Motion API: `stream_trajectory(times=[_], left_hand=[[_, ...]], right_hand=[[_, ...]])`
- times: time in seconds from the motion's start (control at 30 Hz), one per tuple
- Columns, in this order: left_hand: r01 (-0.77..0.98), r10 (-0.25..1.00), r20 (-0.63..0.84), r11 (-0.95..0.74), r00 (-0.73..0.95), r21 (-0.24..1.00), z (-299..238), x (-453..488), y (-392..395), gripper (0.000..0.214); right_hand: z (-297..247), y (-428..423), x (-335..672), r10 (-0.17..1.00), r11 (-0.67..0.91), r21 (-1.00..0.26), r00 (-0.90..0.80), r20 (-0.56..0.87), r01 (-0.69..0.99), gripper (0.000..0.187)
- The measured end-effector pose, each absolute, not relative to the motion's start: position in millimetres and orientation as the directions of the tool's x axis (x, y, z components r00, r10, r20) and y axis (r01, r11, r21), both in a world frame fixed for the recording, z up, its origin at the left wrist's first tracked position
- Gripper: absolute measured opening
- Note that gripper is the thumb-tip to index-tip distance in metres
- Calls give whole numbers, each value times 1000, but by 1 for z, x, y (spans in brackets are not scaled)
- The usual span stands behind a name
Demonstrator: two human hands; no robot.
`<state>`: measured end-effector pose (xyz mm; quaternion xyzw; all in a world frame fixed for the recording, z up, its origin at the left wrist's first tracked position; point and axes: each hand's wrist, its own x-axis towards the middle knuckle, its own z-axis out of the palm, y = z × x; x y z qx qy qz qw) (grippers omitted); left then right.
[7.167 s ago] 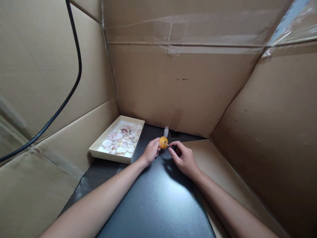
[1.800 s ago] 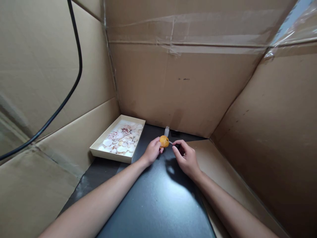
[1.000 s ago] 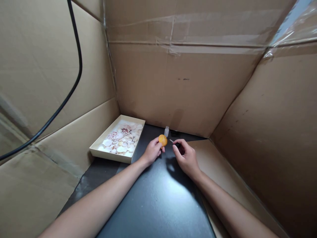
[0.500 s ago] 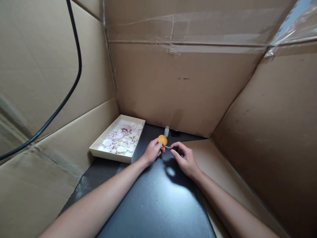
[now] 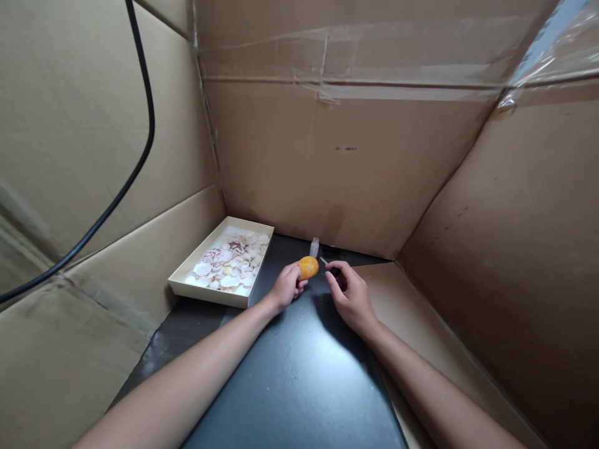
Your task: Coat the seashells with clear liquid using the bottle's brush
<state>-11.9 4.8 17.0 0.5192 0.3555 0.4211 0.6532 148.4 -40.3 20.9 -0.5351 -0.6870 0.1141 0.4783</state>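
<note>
An orange scallop shell (image 5: 308, 267) is pinched between the thumb and fingers of my left hand (image 5: 286, 287), its ribbed outer side up. My right hand (image 5: 352, 298), just to the right, grips a small applicator brush (image 5: 324, 260) by its dark cap, which the fingers partly hide. The brush's thin light tip points up and left, apart from the shell. Behind the shell stands a small clear bottle (image 5: 314, 248) without a lid, whitish inside.
A shallow cream box (image 5: 210, 298) of pale and brownish shells stands left on the black table (image 5: 290, 386). Cardboard walls (image 5: 355, 174) enclose the back and sides. A cardboard sheet (image 5: 412, 299) lies at right. A black cable (image 5: 148, 106) hangs at left.
The brush has drawn away from the shell, up and right, with my right hand. My left hand has turned the shell, so it now lies more sideways with its ribs showing.
</note>
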Motion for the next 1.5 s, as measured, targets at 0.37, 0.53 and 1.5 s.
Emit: stream_trajectory(times=[0.37, 0.53, 1.5], left_hand=[[-171, 941, -39, 102, 335, 980, 16, -10, 7, 41], [-178, 941, -28, 93, 336, 980, 14, -10, 8, 41], [-184, 892, 94, -13, 441, 983, 14, -11, 10, 44]], right_hand=[[25, -47, 145, 860, 464, -662, -119, 497, 589, 18], [26, -48, 145, 848, 504, -659, -176, 500, 558, 17], [28, -49, 146, 862, 459, -702, -83, 499, 545, 23]])
